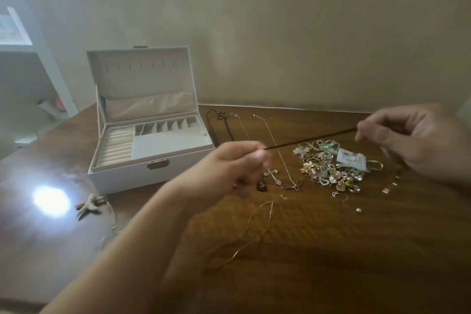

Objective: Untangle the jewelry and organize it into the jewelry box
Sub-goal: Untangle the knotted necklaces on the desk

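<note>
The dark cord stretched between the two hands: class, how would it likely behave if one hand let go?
The dark cord looks straight only because the left hand and right hand pinch its ends, so it would probably flop. It looks thin, so likely light.

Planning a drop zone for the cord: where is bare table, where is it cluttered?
Bare wood: right of the pearl, toward the near edge of the table. Another patch left of the jewelry box, under the glare. Crowded: the jewelry pile, and chains laid between it and the box.

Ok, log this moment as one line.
both hands pinch dark thin cord taut | white jewelry box open | tangled jewelry pile on wooden table
</note>
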